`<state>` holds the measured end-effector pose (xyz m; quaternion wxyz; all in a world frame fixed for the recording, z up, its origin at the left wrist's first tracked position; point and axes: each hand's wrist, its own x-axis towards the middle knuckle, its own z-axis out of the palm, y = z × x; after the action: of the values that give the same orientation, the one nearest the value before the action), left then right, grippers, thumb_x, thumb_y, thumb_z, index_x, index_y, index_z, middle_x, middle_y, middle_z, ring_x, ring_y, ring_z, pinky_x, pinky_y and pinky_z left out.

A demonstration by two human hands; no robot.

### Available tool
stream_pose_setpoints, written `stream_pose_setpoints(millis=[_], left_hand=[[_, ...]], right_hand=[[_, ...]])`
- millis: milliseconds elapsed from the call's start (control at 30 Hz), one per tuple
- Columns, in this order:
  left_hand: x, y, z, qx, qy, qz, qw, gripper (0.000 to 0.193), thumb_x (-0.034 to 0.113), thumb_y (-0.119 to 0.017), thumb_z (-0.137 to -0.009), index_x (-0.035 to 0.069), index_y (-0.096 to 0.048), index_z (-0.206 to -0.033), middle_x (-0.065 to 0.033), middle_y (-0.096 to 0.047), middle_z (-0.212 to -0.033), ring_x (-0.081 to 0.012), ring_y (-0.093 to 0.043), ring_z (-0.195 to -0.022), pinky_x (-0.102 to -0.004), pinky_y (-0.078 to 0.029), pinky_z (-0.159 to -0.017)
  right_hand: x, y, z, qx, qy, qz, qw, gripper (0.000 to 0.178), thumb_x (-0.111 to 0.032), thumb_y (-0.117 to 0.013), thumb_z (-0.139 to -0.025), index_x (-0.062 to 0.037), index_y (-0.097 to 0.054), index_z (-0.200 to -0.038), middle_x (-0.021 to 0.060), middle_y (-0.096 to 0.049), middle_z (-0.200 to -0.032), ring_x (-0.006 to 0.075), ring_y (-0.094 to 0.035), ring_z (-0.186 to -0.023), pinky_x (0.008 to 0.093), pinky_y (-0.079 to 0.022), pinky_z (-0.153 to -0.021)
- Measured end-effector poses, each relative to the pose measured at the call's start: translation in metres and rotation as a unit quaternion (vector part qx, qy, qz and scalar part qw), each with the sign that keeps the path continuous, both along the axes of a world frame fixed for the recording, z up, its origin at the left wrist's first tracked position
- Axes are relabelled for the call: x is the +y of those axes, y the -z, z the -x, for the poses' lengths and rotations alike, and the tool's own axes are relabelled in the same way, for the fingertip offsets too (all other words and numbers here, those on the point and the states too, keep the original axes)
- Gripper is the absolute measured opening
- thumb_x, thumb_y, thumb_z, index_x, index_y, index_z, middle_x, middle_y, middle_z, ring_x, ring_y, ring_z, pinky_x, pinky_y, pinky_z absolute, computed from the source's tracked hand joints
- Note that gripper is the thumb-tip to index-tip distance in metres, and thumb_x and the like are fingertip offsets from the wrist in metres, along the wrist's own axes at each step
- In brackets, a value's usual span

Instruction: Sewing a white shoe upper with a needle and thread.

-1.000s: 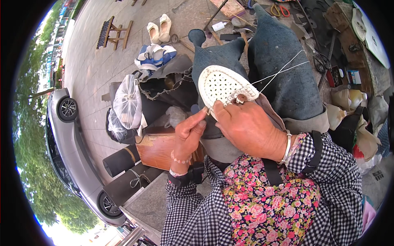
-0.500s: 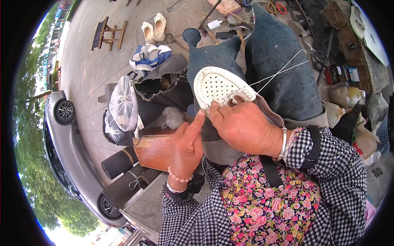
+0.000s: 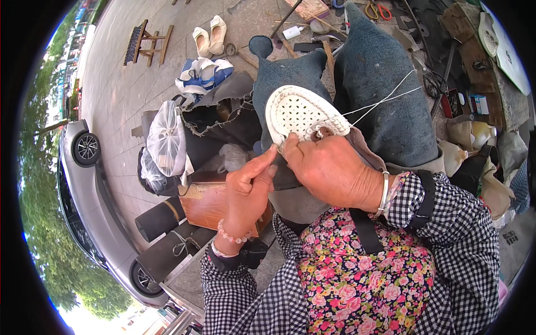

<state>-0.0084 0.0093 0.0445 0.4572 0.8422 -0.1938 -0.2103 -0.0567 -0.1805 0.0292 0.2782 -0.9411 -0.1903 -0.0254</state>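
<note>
A white shoe [image 3: 296, 114] with a perforated upper and a stitched rim rests over my left knee, its toe pointing away from me. My right hand [image 3: 340, 170] is closed around its near part, thumb and fingertips at the left rim. My left hand [image 3: 248, 187] is at that same left edge, index fingertip against or just beside the rim, other fingers curled. Whatever it pinches is too small to make out. White thread [image 3: 379, 100] stretches from the right side of the shoe across my right knee and crosses itself. The shoe's near end is hidden by my right hand.
To the left lie a plastic bag [image 3: 167, 139], blue-and-white shoes [image 3: 204, 75] and dark rolls [image 3: 162, 220] by a wooden box [image 3: 206, 206]. Farther off are cream flats [image 3: 211, 38], a folding stool [image 3: 148, 43] and scissors [image 3: 378, 10]. Bottles [image 3: 483, 134] stand at right; a car [image 3: 97, 201] is parked left.
My left hand and forearm have shifted a little left, opening a wider gap to my right hand. The shoe's toe has tipped up slightly, and my right hand keeps its grip.
</note>
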Motion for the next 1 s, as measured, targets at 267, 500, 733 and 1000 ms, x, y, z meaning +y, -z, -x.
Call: stream_pose_setpoints(millis=[267,500,733,1000], left_hand=[[-0.01,-0.006,0.0,-0.193,0.076,-0.094,0.974,0.031,-0.003,-0.054,-0.086,0.004,-0.061,-0.115,-0.0027,-0.062,-0.071,-0.0059,-0.052,-0.056,-0.0204,-0.043,-0.05],[0.015,0.012,-0.009,0.023,0.038,0.012,0.999,0.034,-0.004,-0.052,-0.087,0.006,-0.059,-0.119,-0.0029,-0.058,-0.067,-0.0052,-0.046,-0.05,-0.0196,-0.038,-0.045],[0.039,0.039,-0.012,0.16,0.044,0.158,0.973,0.037,-0.003,-0.047,-0.089,0.011,-0.058,-0.121,-0.0003,-0.05,-0.061,-0.0055,-0.037,-0.045,-0.0193,-0.031,-0.041],[0.037,0.044,-0.016,0.2,0.057,0.209,0.956,0.037,0.001,-0.049,-0.088,0.013,-0.058,-0.122,-0.0003,-0.051,-0.063,-0.0067,-0.037,-0.046,-0.0203,-0.03,-0.042]], right_hand=[[0.0,0.006,-0.001,-0.004,0.004,-0.007,1.0,0.04,-0.009,-0.054,-0.073,0.0121,-0.049,-0.107,0.0119,-0.058,-0.071,0.0268,-0.06,-0.058,0.0391,-0.049,-0.066],[0.002,0.005,0.005,-0.027,-0.002,0.011,1.0,0.041,-0.011,-0.057,-0.073,0.0119,-0.053,-0.106,0.0106,-0.062,-0.066,0.0209,-0.064,-0.06,0.0332,-0.051,-0.066],[0.014,0.004,0.01,-0.058,0.023,-0.018,0.998,0.039,-0.012,-0.056,-0.074,0.011,-0.054,-0.105,0.0096,-0.062,-0.069,0.0182,-0.064,-0.061,0.0291,-0.05,-0.061],[0.008,-0.001,0.014,-0.063,0.028,-0.045,0.997,0.037,-0.011,-0.055,-0.074,0.0111,-0.054,-0.104,0.0077,-0.059,-0.068,0.0194,-0.062,-0.059,0.0292,-0.047,-0.052]])
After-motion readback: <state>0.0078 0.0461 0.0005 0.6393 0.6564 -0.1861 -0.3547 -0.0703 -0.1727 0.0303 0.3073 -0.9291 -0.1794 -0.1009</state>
